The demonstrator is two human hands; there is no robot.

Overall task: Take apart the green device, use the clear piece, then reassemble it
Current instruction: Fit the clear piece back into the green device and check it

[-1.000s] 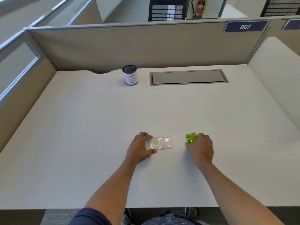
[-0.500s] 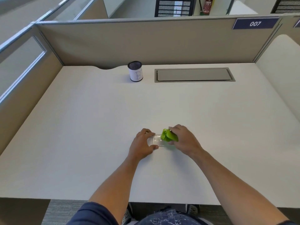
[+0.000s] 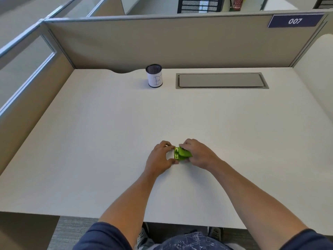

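- Near the front edge of the desk (image 3: pixel 90 141), about at its middle, both hands met over the task's things.
- The left hand (image 3: pixel 159 158) was curled around the clear piece (image 3: pixel 171 154), with fingers at its far side and the thumb at its near side; the piece seemed to lie flat on the desk.
- The right hand (image 3: pixel 197 153) was closed on the green device (image 3: pixel 182 154), fingers over its top, and pressed it against the right end of the clear piece.
- The two parts were touching, and the green device seemed to sit partly over the clear piece; whether they were already locked together could not be told, because the hands hid the joint.
- As a judgement, the task was in its last part: the clear piece was out as a separate part, and the pose looked like the joining back.
- What seemed left was to push the parts fully together and to let go.
- A mesh cup (image 3: pixel 154 75) with a paper label stood at the back edge, beside a grey cable hatch (image 3: pixel 221 80), well apart from the hands.
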